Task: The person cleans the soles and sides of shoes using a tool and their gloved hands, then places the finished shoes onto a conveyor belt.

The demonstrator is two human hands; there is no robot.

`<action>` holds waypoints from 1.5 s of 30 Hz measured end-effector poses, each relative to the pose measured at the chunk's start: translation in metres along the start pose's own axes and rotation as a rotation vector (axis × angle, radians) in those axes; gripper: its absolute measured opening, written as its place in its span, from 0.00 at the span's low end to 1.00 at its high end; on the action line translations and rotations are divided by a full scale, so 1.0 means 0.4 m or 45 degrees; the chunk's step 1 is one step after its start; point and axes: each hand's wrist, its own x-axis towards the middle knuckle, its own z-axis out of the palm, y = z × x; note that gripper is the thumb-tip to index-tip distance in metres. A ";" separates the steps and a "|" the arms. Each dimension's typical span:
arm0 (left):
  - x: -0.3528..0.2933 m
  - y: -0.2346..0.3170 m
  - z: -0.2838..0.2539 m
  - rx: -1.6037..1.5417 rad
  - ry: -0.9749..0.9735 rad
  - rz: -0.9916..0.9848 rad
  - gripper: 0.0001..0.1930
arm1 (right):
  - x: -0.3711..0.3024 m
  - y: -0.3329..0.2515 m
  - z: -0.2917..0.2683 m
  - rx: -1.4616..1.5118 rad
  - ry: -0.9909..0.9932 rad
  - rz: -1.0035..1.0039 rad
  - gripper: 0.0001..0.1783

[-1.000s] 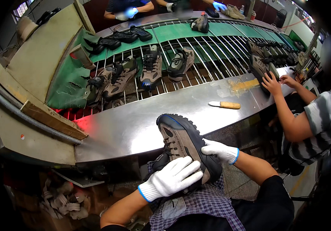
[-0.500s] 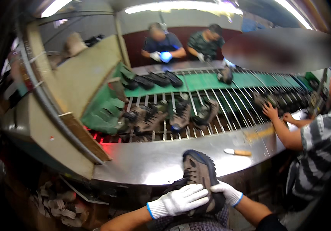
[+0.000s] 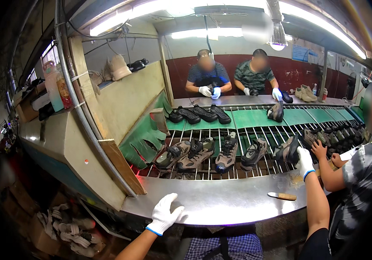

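Observation:
Out to the right, my gloved right hand (image 3: pixel 306 162) is closed on the heel end of a brown-and-black lace-up shoe (image 3: pixel 286 151), which is at the metal bar rack (image 3: pixel 264 170). Whether the shoe's full weight lies on the bars I cannot tell. My left hand (image 3: pixel 165 214), in a white knit glove, is held over the near edge of the steel counter (image 3: pixel 220 200). It is empty, with the thumb apart from the fingers. Several similar shoes (image 3: pixel 227 152) stand on the bars left of the held one.
A knife (image 3: pixel 282 196) with a wooden handle lies on the counter. Another person's hand (image 3: pixel 319 149) is beside a row of shoes at right. Black soles (image 3: pixel 205 113) lie on the green belt (image 3: pixel 248 118). A cabinet and pipe (image 3: pixel 92 134) bound the left. Two people work opposite.
The shoe has gone from my lap, where both hands held it, forward and right to the rack. My left hand has let go and moved left. The view has shifted.

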 end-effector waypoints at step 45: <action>1.128 -0.118 0.548 -0.045 -0.700 0.587 0.20 | -0.389 0.342 0.752 0.515 -1.575 1.296 0.64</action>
